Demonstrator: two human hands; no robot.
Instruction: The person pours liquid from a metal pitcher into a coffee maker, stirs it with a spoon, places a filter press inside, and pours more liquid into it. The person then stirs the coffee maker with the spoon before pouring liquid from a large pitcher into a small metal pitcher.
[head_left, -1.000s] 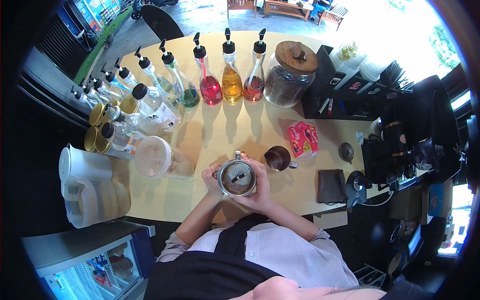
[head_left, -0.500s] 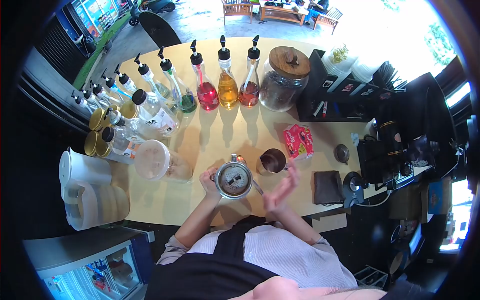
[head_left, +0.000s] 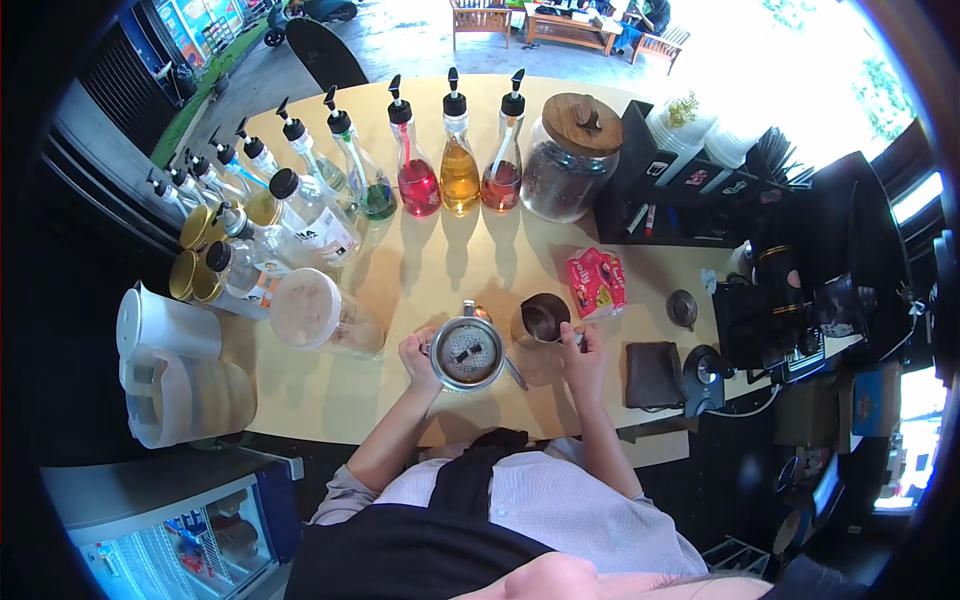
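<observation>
My left hand (head_left: 419, 358) is closed round the side handle of a round steel pot (head_left: 468, 353). The pot's top faces up, showing a perforated disc with a small dark piece across its centre. To its right stands a dark metal pitcher (head_left: 545, 318), and my right hand (head_left: 583, 352) has its fingers wrapped on that pitcher's handle. The slim metal handle of some utensil (head_left: 516, 374) sticks out beside the pot's lower right; its other end is hidden. Close behind the pitcher lies a pink packet (head_left: 597, 282).
Pump bottles of coloured syrup (head_left: 418, 185) line the table's far edge, beside a wooden-lidded jar (head_left: 570, 165). A lidded plastic tub (head_left: 306, 310) and clear jugs (head_left: 190, 400) stand left. Right are a folded dark cloth (head_left: 654, 375), a small round metal piece (head_left: 682, 309) and a black organizer (head_left: 665, 190).
My right hand has moved up from in front of the pitcher, fingers loose, and has closed on the pitcher's handle. My left hand keeps its hold on the pot.
</observation>
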